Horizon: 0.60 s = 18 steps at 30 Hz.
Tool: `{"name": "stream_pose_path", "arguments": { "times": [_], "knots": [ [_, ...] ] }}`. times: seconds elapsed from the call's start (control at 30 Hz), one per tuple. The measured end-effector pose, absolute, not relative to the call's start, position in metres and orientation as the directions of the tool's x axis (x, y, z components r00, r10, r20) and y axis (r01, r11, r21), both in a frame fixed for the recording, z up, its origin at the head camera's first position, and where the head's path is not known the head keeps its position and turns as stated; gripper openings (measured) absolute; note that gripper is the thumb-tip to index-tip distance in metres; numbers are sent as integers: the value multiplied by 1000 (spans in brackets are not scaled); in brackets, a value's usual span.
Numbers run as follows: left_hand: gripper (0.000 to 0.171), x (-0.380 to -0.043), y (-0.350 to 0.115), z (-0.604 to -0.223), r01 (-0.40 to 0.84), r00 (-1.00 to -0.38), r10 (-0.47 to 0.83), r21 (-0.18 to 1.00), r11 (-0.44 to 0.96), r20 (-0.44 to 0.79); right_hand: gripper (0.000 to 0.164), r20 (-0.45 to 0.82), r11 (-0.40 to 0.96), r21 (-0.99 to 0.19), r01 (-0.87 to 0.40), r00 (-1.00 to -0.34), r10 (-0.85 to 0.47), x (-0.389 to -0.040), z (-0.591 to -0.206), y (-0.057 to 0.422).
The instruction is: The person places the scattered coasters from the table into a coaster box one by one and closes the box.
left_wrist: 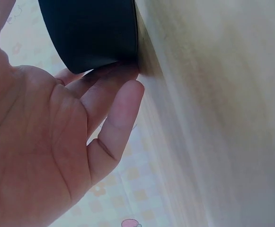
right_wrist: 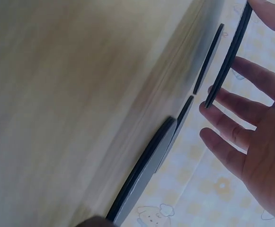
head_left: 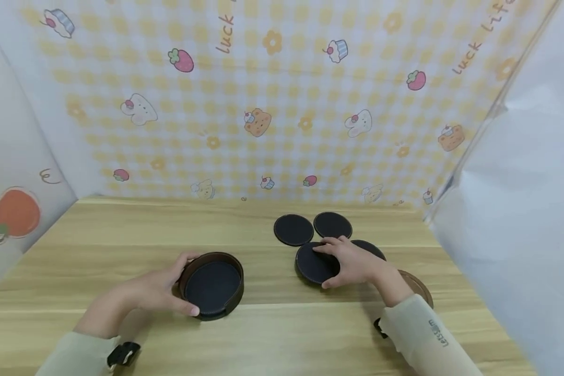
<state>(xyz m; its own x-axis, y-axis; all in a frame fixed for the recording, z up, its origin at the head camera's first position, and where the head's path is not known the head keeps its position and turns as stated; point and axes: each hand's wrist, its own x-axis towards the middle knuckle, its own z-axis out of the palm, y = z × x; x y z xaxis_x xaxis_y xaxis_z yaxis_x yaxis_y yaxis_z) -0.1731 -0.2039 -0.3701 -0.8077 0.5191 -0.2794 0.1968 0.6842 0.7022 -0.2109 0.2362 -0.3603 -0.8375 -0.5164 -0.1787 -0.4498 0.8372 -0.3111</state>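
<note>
A round dark coaster holder [head_left: 235, 300] with a brown inner wall stands on the left part of the table, a black coaster [head_left: 213, 286] lying inside it. My left hand [head_left: 162, 289] grips the holder from its left side, thumb at the front and fingers behind. In the left wrist view the fingers touch the black outer wall [left_wrist: 92, 35]. My right hand [head_left: 352, 261] pinches another round black coaster [head_left: 312, 263] by its edge. The right wrist view shows that coaster [right_wrist: 229, 59] raised off the table, between the thumb and fingers.
Two black coasters, one left [head_left: 293, 230] and one right [head_left: 332, 225], lie flat behind my right hand. Another coaster [head_left: 371, 248] is partly covered by that hand. A brown round piece [head_left: 418, 287] shows behind the right forearm. A patterned cloth [head_left: 282, 104] hangs at the table's back.
</note>
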Motion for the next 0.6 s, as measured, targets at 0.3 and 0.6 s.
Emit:
{"name": "stream_pose_path", "arguments": {
  "times": [0.3, 0.6],
  "knots": [
    [109, -170, -205, -370, 221, -793, 560, 744, 631, -239, 80, -168, 835, -329, -441, -843, -512, -206, -361, 224],
    [108, -169, -206, -370, 222, -803, 549, 738, 637, -232, 76, -129, 810, -344, -474, -831, -541, -204, -357, 211]
  ]
}}
